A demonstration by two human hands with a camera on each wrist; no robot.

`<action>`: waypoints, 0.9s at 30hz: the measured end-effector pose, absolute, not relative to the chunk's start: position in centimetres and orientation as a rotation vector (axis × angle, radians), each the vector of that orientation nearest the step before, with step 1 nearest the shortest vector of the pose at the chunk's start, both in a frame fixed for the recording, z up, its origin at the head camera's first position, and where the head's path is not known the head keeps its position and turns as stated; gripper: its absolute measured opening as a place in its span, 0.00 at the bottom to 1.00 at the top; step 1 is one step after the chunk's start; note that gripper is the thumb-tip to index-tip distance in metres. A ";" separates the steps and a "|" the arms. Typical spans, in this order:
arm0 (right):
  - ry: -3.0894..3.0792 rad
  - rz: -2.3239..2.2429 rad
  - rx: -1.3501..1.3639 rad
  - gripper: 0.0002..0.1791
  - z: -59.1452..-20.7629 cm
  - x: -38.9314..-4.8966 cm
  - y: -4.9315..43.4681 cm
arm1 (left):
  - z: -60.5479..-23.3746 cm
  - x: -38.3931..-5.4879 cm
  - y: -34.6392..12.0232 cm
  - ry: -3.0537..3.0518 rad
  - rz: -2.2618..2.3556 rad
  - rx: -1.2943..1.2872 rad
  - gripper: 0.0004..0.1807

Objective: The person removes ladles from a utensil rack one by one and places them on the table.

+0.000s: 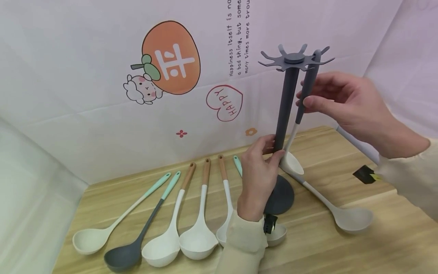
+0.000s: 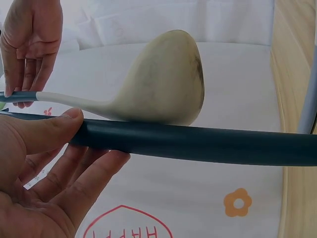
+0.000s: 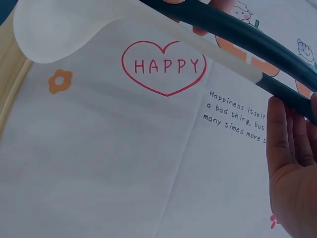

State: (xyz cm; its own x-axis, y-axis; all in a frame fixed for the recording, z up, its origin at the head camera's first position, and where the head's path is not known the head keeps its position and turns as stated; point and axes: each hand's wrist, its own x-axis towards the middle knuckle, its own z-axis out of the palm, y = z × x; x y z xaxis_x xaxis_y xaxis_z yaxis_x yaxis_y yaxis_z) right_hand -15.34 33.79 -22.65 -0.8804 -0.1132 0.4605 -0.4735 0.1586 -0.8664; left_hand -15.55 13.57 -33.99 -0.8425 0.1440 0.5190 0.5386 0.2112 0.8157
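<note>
My left hand grips the post of a dark utensil stand, whose round base rests on the table. Between the fingers and thumb of my right hand is the dark handle of a ladle with a white neck and pale bowl. Its handle top is at one of the stand's hook arms; I cannot tell whether it bears on the hook. In the left wrist view the ladle's bowl lies along the post, and the right wrist view shows the ladle's white neck beside the post.
A grey-handled ladle lies right of the stand's base. Leftward lie a mint-handled white ladle, a dark ladle and several white ladles with wooden handles. A printed white cloth hangs behind the wooden table.
</note>
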 end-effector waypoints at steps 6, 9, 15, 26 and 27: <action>-2.127 1.794 0.577 0.16 -22.5 -15.4 33.7 | -33.8 -15.5 13.6 -2.167 -1.686 -0.634 0.19; -2.132 1.787 0.575 0.17 -22.5 -15.3 33.6 | -33.8 -15.5 13.5 -2.165 -1.703 -0.629 0.19; -2.137 1.792 0.555 0.18 -22.4 -15.0 33.7 | -33.8 -15.4 13.4 -2.163 -1.721 -0.633 0.19; -2.138 1.740 0.556 0.17 -22.2 -15.0 33.8 | -33.7 -15.5 13.4 -2.175 -1.724 -0.624 0.19; -2.128 1.745 0.562 0.16 -22.2 -15.1 33.9 | -33.7 -15.5 13.4 -2.176 -1.727 -0.621 0.19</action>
State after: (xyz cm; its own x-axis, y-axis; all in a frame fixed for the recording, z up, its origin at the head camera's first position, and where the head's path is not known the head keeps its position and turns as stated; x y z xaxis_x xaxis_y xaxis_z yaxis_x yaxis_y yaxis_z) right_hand -15.06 33.89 -22.17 -0.8673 -0.0917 0.4894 -0.4978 0.1715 -0.8501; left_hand -15.51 13.36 -33.68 -0.8635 0.1500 0.4814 0.5029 0.1864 0.8440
